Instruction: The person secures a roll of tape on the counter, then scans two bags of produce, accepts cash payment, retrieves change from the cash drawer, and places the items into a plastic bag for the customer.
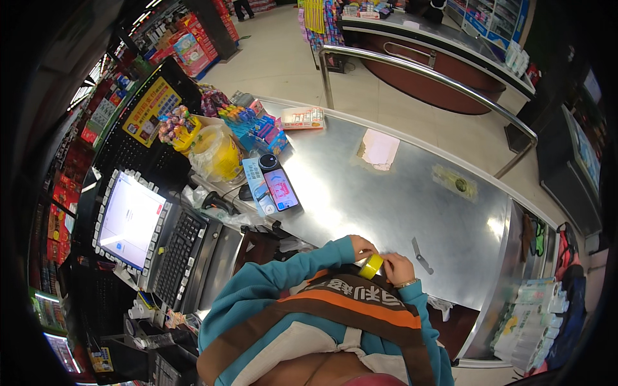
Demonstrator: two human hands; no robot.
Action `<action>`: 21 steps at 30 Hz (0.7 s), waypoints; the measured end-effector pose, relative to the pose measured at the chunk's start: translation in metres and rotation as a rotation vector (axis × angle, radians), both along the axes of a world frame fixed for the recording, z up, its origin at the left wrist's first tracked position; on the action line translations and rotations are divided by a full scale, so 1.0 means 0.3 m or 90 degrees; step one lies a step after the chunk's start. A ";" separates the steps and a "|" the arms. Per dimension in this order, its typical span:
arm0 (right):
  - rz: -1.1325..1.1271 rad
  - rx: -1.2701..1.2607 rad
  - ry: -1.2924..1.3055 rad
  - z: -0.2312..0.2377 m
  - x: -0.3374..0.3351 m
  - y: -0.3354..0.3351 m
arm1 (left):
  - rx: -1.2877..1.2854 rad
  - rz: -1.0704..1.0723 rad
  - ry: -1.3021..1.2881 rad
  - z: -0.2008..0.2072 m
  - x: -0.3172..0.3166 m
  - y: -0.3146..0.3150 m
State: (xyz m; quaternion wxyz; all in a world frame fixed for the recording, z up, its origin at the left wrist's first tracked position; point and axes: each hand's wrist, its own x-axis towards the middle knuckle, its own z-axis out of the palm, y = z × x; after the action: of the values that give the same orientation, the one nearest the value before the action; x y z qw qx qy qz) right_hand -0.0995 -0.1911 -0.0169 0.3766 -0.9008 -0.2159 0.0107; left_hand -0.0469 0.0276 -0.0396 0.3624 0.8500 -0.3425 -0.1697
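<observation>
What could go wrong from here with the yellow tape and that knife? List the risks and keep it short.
1. The knife lies loose on the metal counter, to the right of the right hand; a careless sideways reach might brush it. Its blade is too small to judge.
2. The yellow tape is at the fingertips of the left hand and the right, close to the person's body, so if it slipped it might miss the counter and fall.

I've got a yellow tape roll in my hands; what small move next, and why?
Perhaps turn the yellow tape roll slightly to find its loose end: the left hand and right hand are both at it, and I can't make out any pulled-out strip.
</observation>
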 end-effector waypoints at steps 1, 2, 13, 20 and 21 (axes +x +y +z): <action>-0.019 0.037 0.049 -0.004 -0.008 0.001 | -0.021 0.022 0.031 -0.003 -0.002 0.003; -0.036 0.083 0.096 -0.010 -0.016 0.001 | -0.048 0.037 0.066 -0.006 -0.004 0.007; -0.221 0.228 0.234 -0.098 -0.011 0.039 | -0.046 0.149 0.237 -0.028 0.023 -0.032; -0.120 0.093 0.247 -0.054 0.064 0.004 | 0.000 0.092 0.265 -0.011 0.070 -0.046; -0.098 0.067 0.254 -0.050 0.077 -0.001 | 0.003 0.082 0.272 -0.012 0.076 -0.051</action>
State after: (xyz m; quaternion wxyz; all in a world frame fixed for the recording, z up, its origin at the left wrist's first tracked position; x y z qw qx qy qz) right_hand -0.0765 -0.1916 -0.0319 0.4577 -0.8740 -0.0678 0.1484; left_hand -0.0243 0.0123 -0.0433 0.4348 0.8156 -0.2025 -0.3235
